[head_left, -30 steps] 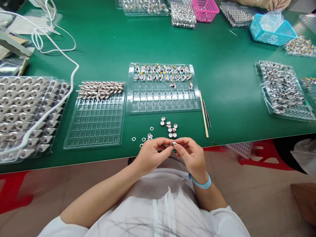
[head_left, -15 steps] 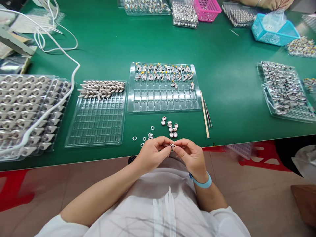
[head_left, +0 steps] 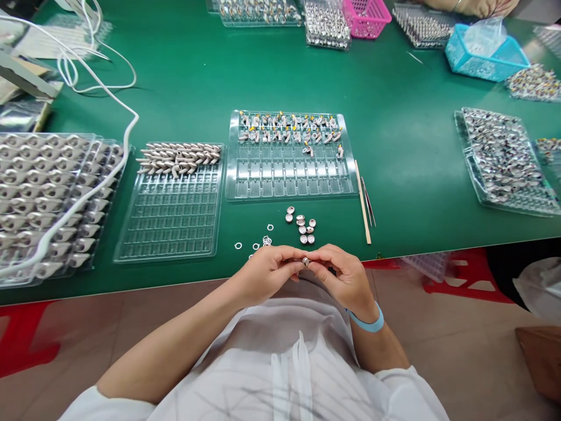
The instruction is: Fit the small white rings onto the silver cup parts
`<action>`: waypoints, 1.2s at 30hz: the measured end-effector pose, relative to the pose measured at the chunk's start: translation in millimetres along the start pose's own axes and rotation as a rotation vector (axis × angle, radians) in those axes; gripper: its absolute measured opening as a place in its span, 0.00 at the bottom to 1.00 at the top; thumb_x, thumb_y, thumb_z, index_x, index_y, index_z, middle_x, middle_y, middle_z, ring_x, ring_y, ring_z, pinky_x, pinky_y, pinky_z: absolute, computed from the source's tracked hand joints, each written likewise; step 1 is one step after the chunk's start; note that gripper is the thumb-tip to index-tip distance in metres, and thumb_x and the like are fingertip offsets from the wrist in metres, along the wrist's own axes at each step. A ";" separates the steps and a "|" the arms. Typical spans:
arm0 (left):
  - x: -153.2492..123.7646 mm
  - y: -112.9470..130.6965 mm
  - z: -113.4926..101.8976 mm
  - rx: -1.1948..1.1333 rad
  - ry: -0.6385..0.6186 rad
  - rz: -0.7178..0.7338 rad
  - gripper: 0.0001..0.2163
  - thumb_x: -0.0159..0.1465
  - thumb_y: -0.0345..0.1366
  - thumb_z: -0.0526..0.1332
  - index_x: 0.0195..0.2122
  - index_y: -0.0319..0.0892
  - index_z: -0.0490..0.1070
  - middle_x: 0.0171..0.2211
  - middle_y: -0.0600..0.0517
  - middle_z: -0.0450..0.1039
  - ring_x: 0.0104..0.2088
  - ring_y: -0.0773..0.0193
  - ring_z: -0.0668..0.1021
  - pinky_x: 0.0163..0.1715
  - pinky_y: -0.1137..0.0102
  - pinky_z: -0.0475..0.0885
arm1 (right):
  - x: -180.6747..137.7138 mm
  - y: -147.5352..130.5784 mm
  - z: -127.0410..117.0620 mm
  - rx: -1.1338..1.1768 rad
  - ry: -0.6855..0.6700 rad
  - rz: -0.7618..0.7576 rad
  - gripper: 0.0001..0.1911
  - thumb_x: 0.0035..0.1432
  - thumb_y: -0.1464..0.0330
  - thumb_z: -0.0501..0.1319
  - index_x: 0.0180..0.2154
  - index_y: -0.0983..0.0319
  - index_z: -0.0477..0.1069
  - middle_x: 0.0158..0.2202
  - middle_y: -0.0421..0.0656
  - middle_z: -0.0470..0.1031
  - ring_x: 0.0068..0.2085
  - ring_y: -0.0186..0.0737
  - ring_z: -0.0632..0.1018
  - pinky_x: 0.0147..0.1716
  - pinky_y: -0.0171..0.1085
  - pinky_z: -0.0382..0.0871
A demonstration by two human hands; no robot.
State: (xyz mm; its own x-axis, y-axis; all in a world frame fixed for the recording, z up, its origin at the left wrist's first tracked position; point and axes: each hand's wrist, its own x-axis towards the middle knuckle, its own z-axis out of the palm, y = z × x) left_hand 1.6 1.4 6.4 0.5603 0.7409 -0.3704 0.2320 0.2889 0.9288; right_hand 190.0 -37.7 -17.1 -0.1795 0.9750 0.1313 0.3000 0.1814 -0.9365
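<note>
Just off the table's front edge, my left hand [head_left: 269,273] and my right hand [head_left: 345,278] meet with thumbs and forefingers pinched around one small metal part [head_left: 305,261]. The fingers cover most of it, so its full shape is hidden. Beyond the fingertips lie several round silvery caps [head_left: 302,230] in a loose group. Thin white rings [head_left: 267,240] are scattered on the table to the left of them. Further back, a clear tray [head_left: 289,169] carries rows of small metal parts with yellow tips in its far slots.
A wooden stick [head_left: 363,204] and tweezers [head_left: 369,202] lie right of the tray. Left stand another clear tray [head_left: 166,222] and stacked trays of grey parts [head_left: 39,193], crossed by a white cable [head_left: 118,169]. Pink [head_left: 367,17] and blue baskets [head_left: 486,61] stand at the back; someone's hand [head_left: 486,7] shows there.
My hands have turned the small metal part slightly between the fingertips. My right wrist has shifted a little to the right; the things on the table lie as before.
</note>
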 end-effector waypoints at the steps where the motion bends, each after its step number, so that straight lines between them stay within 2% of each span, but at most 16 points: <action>1: 0.0 0.1 -0.4 -0.008 -0.003 -0.004 0.12 0.63 0.37 0.59 0.43 0.41 0.78 0.39 0.48 0.79 0.33 0.63 0.78 0.36 0.69 0.75 | 0.1 -0.1 0.0 0.000 0.001 -0.003 0.08 0.61 0.70 0.61 0.42 0.58 0.76 0.34 0.42 0.76 0.32 0.35 0.75 0.28 0.34 0.70; 3: 0.1 0.3 -0.9 -0.048 0.009 -0.023 0.11 0.62 0.37 0.60 0.43 0.39 0.76 0.39 0.48 0.79 0.32 0.65 0.78 0.35 0.70 0.75 | 0.2 -0.2 -0.1 0.001 0.004 -0.004 0.07 0.60 0.71 0.61 0.42 0.59 0.75 0.34 0.42 0.76 0.33 0.35 0.75 0.28 0.34 0.70; 8: 0.4 -2.0 -1.2 -0.142 0.059 -0.080 0.08 0.61 0.37 0.62 0.37 0.37 0.73 0.29 0.51 0.76 0.28 0.67 0.77 0.33 0.72 0.74 | 0.4 0.2 -0.2 -0.016 -0.001 0.012 0.08 0.61 0.71 0.60 0.42 0.58 0.76 0.33 0.41 0.76 0.32 0.34 0.75 0.30 0.34 0.71; 13: 1.3 -4.8 -1.3 -0.249 0.059 -0.106 0.09 0.60 0.38 0.63 0.34 0.36 0.72 0.29 0.50 0.77 0.26 0.68 0.77 0.31 0.72 0.74 | -0.1 1.6 0.5 -0.039 0.035 -0.030 0.09 0.61 0.71 0.60 0.43 0.58 0.76 0.32 0.42 0.76 0.32 0.35 0.75 0.30 0.35 0.72; 21: 2.5 -1.8 -2.6 -0.343 0.025 -0.114 0.13 0.57 0.42 0.66 0.31 0.36 0.72 0.27 0.51 0.76 0.24 0.68 0.76 0.28 0.71 0.75 | -3.4 4.4 4.3 -0.073 0.057 -0.178 0.16 0.60 0.73 0.61 0.50 0.56 0.72 0.41 0.45 0.78 0.41 0.39 0.78 0.38 0.39 0.76; 29: 3.0 -0.5 -2.5 -0.375 0.011 -0.131 0.14 0.56 0.44 0.67 0.31 0.36 0.72 0.26 0.51 0.75 0.24 0.69 0.74 0.26 0.73 0.75 | -6.2 8.7 7.3 -0.185 0.123 -0.276 0.19 0.59 0.75 0.63 0.51 0.54 0.72 0.39 0.44 0.78 0.39 0.39 0.79 0.36 0.38 0.78; 36: 3.2 -1.2 -1.8 -0.386 0.021 -0.157 0.14 0.57 0.44 0.67 0.30 0.36 0.72 0.24 0.52 0.73 0.23 0.70 0.73 0.24 0.73 0.75 | -6.0 10.5 8.2 -0.284 0.119 -0.371 0.22 0.60 0.74 0.61 0.55 0.53 0.68 0.41 0.46 0.78 0.39 0.41 0.79 0.36 0.41 0.78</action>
State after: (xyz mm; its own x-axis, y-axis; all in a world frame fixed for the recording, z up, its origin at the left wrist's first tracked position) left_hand 1.7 4.6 4.2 0.5244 0.6811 -0.5110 -0.0045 0.6024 0.7982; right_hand 186.4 -42.7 -30.3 -0.2192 0.8425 0.4920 0.4826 0.5319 -0.6958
